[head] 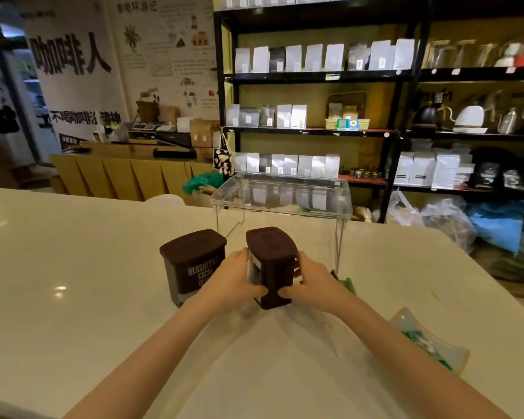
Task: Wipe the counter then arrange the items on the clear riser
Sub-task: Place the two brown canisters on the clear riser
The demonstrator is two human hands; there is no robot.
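A brown cocoa tub (271,261) is in front of me, gripped on both sides by my left hand (232,278) and my right hand (310,278); whether its base touches the white counter (73,282) I cannot tell. A second brown Hershey's cocoa tub (191,261) stands on the counter just left of my left hand. The clear riser (285,204) stands behind both tubs near the counter's far edge, with nothing on its top.
A green and white packet (430,343) lies on the counter to my right. Something green (347,284) pokes out behind my right hand by the riser's right leg. Black shelves of coffee bags (315,122) stand beyond the counter.
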